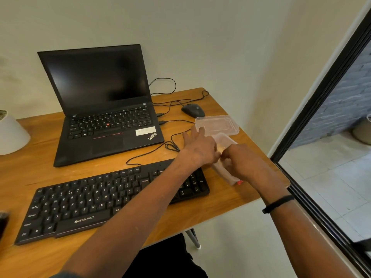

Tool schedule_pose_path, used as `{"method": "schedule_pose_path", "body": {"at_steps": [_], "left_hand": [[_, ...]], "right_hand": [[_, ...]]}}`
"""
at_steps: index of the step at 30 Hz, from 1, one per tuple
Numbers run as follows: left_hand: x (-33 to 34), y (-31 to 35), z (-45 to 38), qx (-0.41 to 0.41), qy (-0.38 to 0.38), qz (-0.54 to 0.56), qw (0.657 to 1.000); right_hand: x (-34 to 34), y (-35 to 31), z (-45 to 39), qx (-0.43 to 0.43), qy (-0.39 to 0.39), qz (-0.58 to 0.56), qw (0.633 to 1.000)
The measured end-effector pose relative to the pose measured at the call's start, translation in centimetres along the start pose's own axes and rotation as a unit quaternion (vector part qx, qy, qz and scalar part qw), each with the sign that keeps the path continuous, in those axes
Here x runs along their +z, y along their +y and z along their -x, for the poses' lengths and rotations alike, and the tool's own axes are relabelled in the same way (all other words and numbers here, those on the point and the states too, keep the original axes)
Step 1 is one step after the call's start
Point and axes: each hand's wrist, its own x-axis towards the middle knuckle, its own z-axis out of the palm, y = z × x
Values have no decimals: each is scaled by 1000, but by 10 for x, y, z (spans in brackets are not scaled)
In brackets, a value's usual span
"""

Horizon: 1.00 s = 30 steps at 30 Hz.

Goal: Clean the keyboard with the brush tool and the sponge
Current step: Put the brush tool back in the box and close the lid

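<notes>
Keyboard (pixel 112 199) long axis runs left-right along table (pixel 40 173) front; both hands (pixel 200 151) (pixel 243 161) at clear container (pixel 224 141), grips unclear.

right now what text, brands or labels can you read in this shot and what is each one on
"ZEBRONICS" on the front edge of the black keyboard, under the space bar.
"ThinkPad" on the laptop palm rest, lower right corner.
Keyboard key legends such as Q W E R T Y, "Enter", "Alt", "Ctrl" are readable.
White sticker on the laptop palm rest: print too blurred to read.
Laptop key legends: too small to read.
</notes>
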Motion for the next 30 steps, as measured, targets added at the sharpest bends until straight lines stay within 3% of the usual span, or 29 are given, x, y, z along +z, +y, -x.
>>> {"method": "schedule_pose_path", "body": {"at_steps": [3, 7, 12, 16, 30], "left_hand": [[3, -1, 1, -11, -16, 15, 1000], [4, -7, 13, 33, 35, 75, 996], [2, -31, 40, 63, 136, 142, 978], [-6, -61, 71, 47, 184, 170, 967], [20, -241, 229, -168, 323, 144, 920]], "right_hand": [[0, -1, -1, -2, -1, 10, 1000], [-3, -3, 0, 4, 7, 1, 1000], [-8, -21, 8, -6, 144, -36, 989], [-6, -64, 10, -74, 203, -61, 974], [69, -279, 44, -278, 107, -174, 939]]}}
